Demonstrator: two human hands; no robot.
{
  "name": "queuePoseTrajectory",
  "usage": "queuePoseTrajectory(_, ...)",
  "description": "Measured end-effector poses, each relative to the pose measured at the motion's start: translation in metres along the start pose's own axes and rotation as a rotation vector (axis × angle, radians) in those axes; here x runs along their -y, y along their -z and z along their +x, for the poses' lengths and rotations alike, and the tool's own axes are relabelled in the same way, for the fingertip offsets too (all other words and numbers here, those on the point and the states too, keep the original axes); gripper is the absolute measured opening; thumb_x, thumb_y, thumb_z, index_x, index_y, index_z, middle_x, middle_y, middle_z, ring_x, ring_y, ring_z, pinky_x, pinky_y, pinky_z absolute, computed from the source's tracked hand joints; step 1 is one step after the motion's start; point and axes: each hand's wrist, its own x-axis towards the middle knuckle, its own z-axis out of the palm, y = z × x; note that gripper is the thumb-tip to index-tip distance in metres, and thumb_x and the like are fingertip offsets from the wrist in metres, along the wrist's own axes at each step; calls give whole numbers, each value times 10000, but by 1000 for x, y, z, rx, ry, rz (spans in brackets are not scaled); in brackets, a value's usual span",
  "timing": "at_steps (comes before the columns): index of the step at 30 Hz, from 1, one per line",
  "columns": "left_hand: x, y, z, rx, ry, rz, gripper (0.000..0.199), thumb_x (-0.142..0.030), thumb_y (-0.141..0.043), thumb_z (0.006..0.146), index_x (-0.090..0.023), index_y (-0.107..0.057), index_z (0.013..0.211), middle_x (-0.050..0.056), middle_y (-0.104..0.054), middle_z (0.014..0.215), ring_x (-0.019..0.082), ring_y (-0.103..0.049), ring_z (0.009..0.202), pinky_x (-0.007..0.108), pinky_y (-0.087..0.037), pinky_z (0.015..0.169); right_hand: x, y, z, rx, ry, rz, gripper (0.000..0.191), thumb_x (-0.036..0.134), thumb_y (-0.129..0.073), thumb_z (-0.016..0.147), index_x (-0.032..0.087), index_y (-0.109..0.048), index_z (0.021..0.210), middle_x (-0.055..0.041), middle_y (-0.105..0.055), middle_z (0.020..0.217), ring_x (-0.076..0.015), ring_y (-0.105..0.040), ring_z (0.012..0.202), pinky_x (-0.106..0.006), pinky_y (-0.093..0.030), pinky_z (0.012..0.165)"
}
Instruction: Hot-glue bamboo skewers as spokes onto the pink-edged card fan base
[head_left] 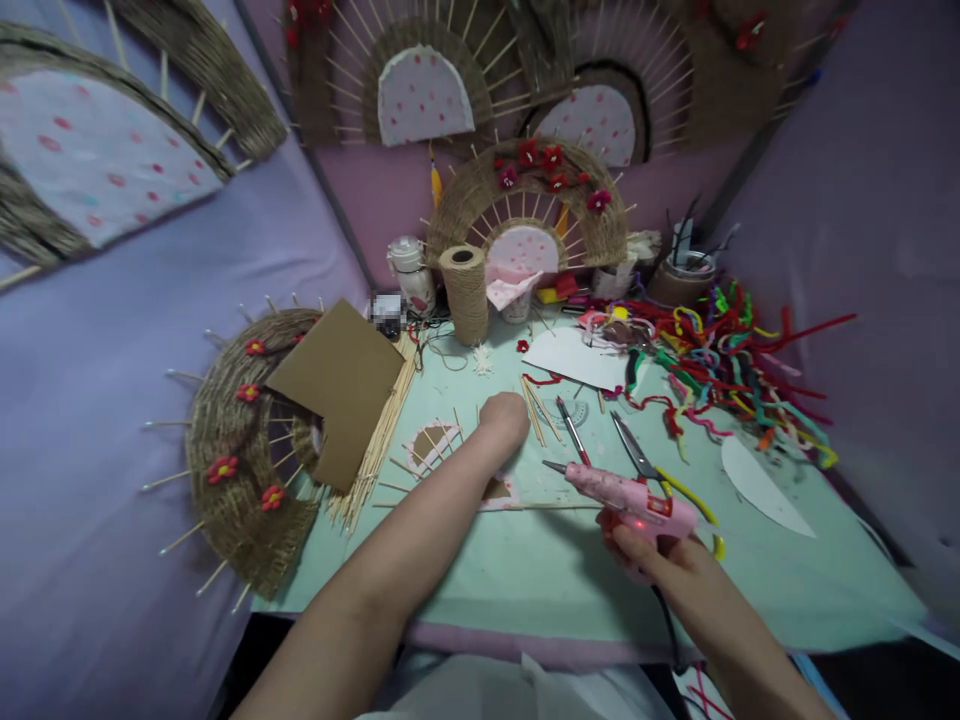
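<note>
My right hand (649, 555) is wrapped round the handle of a pink hot glue gun (626, 495), its nozzle pointing left and a small light glowing red. My left hand (505, 418) is curled into a fist over the table; its fingertips, and anything in them, are hidden. Partly under that arm lies a small half-round cardboard piece (429, 447) with a pale spotted edge and thin sticks fanning out. Just right of the fist are a few loose bamboo sticks (538, 412). A red-handled pen or brush (574, 432) and yellow-handled scissors (637, 447) lie near the nozzle.
Cardboard (341, 390) and a stick bundle (382, 425) lie left, beside a flowered twine fan (240, 450). A twine spool (465, 295) and another fan (529, 165) stand behind. Pipe cleaners (739, 360) pile up right, near white paper pieces (761, 485). The glue gun's cord (667, 620) hangs over the front edge.
</note>
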Motion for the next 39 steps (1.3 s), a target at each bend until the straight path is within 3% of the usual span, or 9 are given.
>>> queuePoseTrajectory(3, 3, 6, -3, -28, 11, -54, 318, -88, -588, 745, -58, -742, 1021, 239, -737, 996, 293, -705, 1016, 291, -531, 809, -6, 0, 1, 40, -36, 7, 579, 698, -646, 724, 158, -778, 885, -84, -740, 779, -228, -644, 687, -311, -532, 599)
queuePoseTrajectory(7, 15, 23, -25, -155, 0, -140, 292, -185, -513, 836, -65, -711, 1014, 244, -719, 1049, 290, -700, 977, 310, -511, 770, -9, 4, -1, 44, -63, 33, 550, 693, -665, 716, 186, -788, 888, -81, -750, 779, -240, -662, 689, -313, -549, 596)
queuePoseTrajectory(10, 26, 32, -46, -267, -45, -211, 257, -217, -478, 859, -128, -658, 1020, 166, -724, 1015, 252, -683, 927, 299, -483, 727, -13, 6, -2, 15, -56, 31, 548, 702, -656, 725, 200, -792, 901, -78, -747, 763, -238, -663, 688, -306, -551, 601)
queuePoseTrajectory(12, 32, 32, -59, -302, -105, -350, 176, -193, -495, 825, -170, -622, 944, 86, -720, 874, 211, -668, 821, 274, -454, 666, -17, 6, -2, 8, -45, 7, 560, 711, -640, 736, 198, -792, 902, -77, -743, 755, -235, -660, 689, -300, -550, 606)
queuePoseTrajectory(17, 42, 17, -73, -226, -279, -886, 182, -100, -491, 729, -205, -507, 877, -74, -577, 619, 108, -570, 539, 222, -393, 563, -15, -1, -6, 26, -23, -81, 548, 718, -621, 736, 207, -793, 836, -58, -737, 717, -237, -653, 659, -302, -555, 590)
queuePoseTrajectory(22, 50, 4, -69, -193, -331, -1280, 194, -107, -506, 757, -187, -506, 934, -59, -596, 661, 80, -536, 557, 201, -383, 558, -9, -5, -17, -71, -3, -155, 503, 682, -609, 766, 226, -799, 865, -55, -765, 761, -243, -673, 670, -304, -566, 615)
queuePoseTrajectory(28, 57, -11, -68, -476, -363, -1446, 130, -232, -602, 820, -178, -559, 930, -7, -654, 751, 106, -619, 714, 225, -457, 676, 5, -12, -29, -125, 6, -172, 477, 639, -633, 771, 229, -802, 947, -70, -786, 866, -282, -709, 824, -353, -587, 750)
queuePoseTrajectory(35, 73, -25, -72, -486, -379, -1494, 149, -277, -662, 815, -182, -578, 892, 3, -687, 755, 116, -649, 694, 234, -499, 655, 17, -29, -33, -72, -38, -249, 369, 586, -637, 770, 248, -742, 666, -20, -705, 609, -250, -661, 646, -343, -584, 648)
queuePoseTrajectory(39, 81, -25, -73, -633, -299, -1546, 158, -252, -702, 784, -177, -596, 873, -10, -660, 766, 101, -649, 676, 205, -502, 618, 16, -37, -30, -60, -40, -278, 399, 575, -594, 809, 213, -760, 792, -35, -747, 747, -256, -685, 716, -356, -590, 699)
